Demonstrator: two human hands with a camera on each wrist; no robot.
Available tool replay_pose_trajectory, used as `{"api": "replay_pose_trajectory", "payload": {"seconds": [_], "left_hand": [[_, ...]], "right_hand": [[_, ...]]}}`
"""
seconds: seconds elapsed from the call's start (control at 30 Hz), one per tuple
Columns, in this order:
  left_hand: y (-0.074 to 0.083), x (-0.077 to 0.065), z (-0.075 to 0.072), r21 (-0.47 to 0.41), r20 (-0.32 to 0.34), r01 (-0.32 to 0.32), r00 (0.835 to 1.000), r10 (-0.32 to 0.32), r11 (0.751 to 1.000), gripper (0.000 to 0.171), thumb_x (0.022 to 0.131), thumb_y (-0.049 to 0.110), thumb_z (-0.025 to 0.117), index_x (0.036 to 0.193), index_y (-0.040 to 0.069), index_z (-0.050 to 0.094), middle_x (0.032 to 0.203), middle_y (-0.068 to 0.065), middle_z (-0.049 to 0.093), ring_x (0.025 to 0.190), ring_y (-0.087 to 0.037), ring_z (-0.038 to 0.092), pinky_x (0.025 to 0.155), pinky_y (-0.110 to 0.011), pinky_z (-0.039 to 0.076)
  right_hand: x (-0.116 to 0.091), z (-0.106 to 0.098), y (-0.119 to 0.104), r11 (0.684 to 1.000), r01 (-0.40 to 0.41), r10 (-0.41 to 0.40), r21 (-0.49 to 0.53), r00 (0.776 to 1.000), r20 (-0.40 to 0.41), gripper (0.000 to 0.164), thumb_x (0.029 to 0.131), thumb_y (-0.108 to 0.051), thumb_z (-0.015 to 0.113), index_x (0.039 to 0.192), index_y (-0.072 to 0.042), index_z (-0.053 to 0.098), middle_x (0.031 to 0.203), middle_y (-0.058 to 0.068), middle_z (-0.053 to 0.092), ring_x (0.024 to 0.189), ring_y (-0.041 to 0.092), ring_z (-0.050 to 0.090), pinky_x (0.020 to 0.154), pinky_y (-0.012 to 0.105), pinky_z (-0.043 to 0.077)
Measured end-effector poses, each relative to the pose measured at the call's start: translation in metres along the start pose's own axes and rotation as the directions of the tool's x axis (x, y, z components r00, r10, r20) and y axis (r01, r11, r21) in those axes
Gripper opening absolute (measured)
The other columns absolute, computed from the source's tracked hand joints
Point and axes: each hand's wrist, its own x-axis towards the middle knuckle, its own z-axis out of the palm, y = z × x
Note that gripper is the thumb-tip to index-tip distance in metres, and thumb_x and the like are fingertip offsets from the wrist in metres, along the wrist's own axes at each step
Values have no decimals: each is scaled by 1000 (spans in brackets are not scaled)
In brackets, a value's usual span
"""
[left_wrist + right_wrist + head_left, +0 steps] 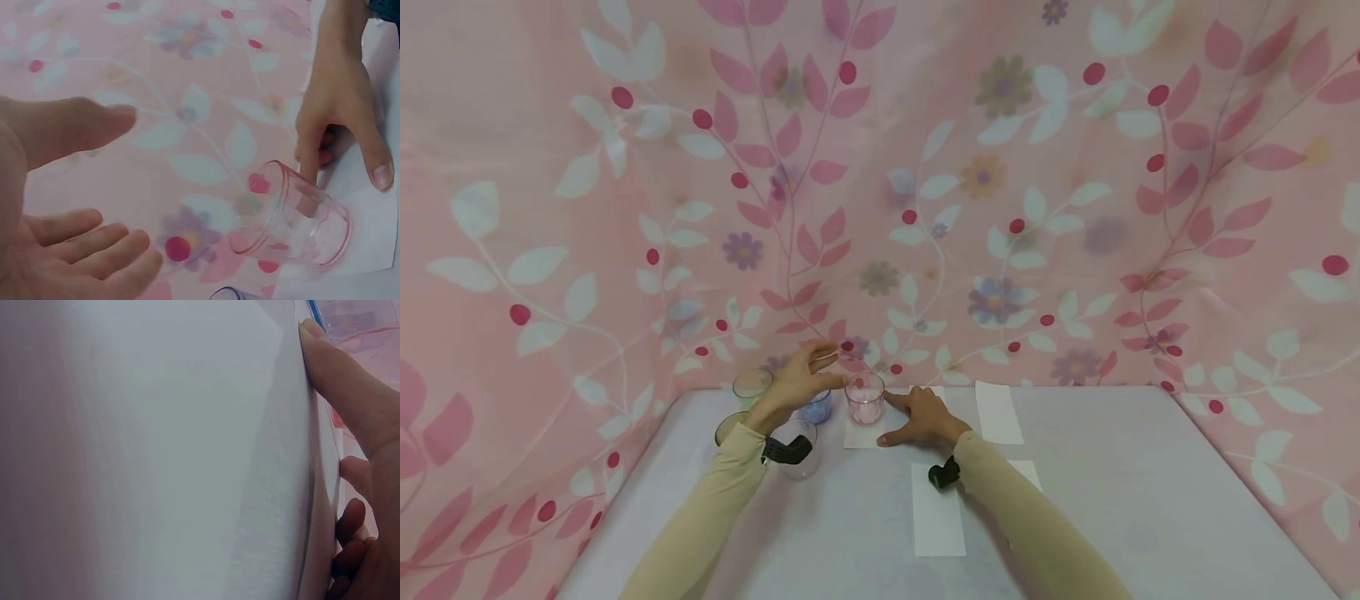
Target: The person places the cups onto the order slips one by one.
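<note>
A pink-tinted glass stands upright on a sheet of white paper near the back of the table. My left hand is just left of it, thumb and fingers spread; the left wrist view shows a gap between that hand and the glass. On the other side, the index finger of my right hand reaches to the side of the pink glass. The right thumb is stretched out over the paper, and the remaining fingers bend loosely. A blue glass sits close below my left hand.
Around my left wrist stand a green-rimmed glass, an olive-rimmed glass and a clear glass, partly covered by the arm. More white sheets lie to the right: a front sheet and a back sheet. A floral curtain hangs behind.
</note>
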Motion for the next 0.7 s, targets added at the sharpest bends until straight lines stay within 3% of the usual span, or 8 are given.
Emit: {"api": "replay_pose_trajectory", "payload": {"seconds": [0.07, 0.13, 0.23, 0.33, 0.47, 0.7], "left_hand": [[-2, -12, -3, 18, -69, -57, 996, 58, 998, 72, 98, 16, 76, 158, 2, 40, 164, -23, 43, 152, -41, 43, 122, -59, 41], [-7, -25, -3, 90, -140, -123, 981, 135, 988, 63, 98, 14, 77, 152, 0, 49, 157, -23, 51, 147, -42, 50, 120, -58, 44], [-18, -43, 3, 247, -230, -177, 944, 235, 953, 53, 95, 12, 80, 142, -1, 60, 147, -23, 60, 140, -42, 55, 116, -59, 48], [-32, -61, 8, 330, -283, -207, 909, 306, 921, 50, 90, 8, 83, 135, -1, 65, 141, -23, 64, 137, -43, 57, 113, -62, 50], [-50, -81, 14, 378, -337, -190, 884, 326, 906, 54, 84, 8, 89, 132, 0, 67, 138, -22, 68, 132, -43, 61, 110, -64, 51], [-77, -92, 24, 433, -379, -129, 872, 310, 892, 72, 78, 13, 94, 139, -3, 61, 137, -24, 66, 126, -45, 62, 102, -64, 53]], "right_hand": [[0, 0, 0, 1000, -1, 1, 8, 1000, 5, 102, 76, -61, 91, 161, -26, 46, 105, 12, 53, 90, 21, 38, 77, 33, 35], [0, 1, -1, 1000, -6, 6, 18, 1000, 8, 102, 76, -59, 91, 161, -26, 46, 108, 14, 54, 91, 21, 38, 78, 34, 35], [-1, 1, -1, 1000, -19, 19, 22, 1000, 8, 101, 76, -58, 91, 161, -27, 45, 110, 12, 53, 92, 21, 38, 80, 34, 35], [-3, 2, -1, 1000, -15, 15, 27, 1000, 14, 101, 77, -57, 92, 161, -26, 45, 103, 10, 50, 90, 22, 37, 77, 33, 32], [-2, 3, -2, 1000, -9, 8, 30, 1000, 17, 101, 77, -57, 91, 161, -25, 45, 101, 8, 47, 89, 21, 36, 75, 33, 31], [-1, 3, 0, 999, -26, 26, 44, 1000, 7, 101, 77, -59, 91, 161, -28, 46, 106, 9, 50, 90, 21, 38, 77, 34, 33]]}}
